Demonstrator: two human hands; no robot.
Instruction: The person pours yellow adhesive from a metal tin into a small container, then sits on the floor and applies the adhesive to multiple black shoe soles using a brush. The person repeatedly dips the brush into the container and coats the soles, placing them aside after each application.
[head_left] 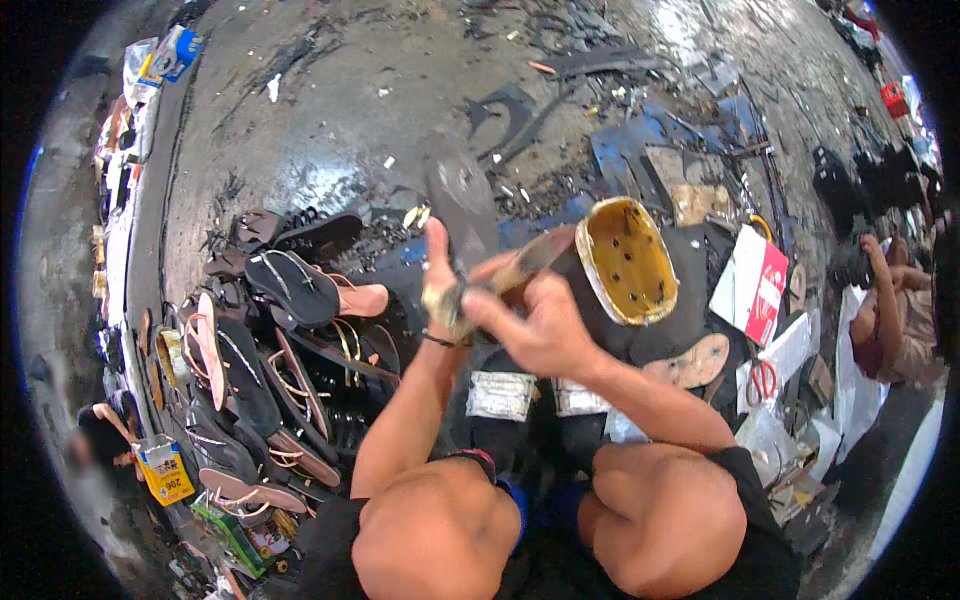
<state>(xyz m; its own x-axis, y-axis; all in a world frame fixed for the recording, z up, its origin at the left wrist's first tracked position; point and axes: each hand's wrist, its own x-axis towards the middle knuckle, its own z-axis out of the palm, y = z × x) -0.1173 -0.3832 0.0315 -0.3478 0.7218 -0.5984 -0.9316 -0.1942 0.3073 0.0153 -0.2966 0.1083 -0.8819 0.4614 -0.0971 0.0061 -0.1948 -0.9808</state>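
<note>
My left hand (447,290) is closed around the lower end of a dark shoe sole (463,205), its thumb pointing up. The sole is smeared by motion. My right hand (548,325) is curled close against the left one, its thumb reaching toward the left fingers. Between the hands a flat brown-grey piece (545,250) slants up to the right; its kind, and which hand grips it, are unclear. Right of my hands stands an oval tub (590,272) with a yellow inside and dark spots. White bundles (502,396) lie below my hands, before my knees.
Finished-looking thong sandals (290,285) are heaped at the left. At the right lie a tan sole (690,362), a red-and-white box (762,290) and red-handled scissors (762,380). Dark scraps (510,115) litter the floor ahead. Another person (895,310) sits far right.
</note>
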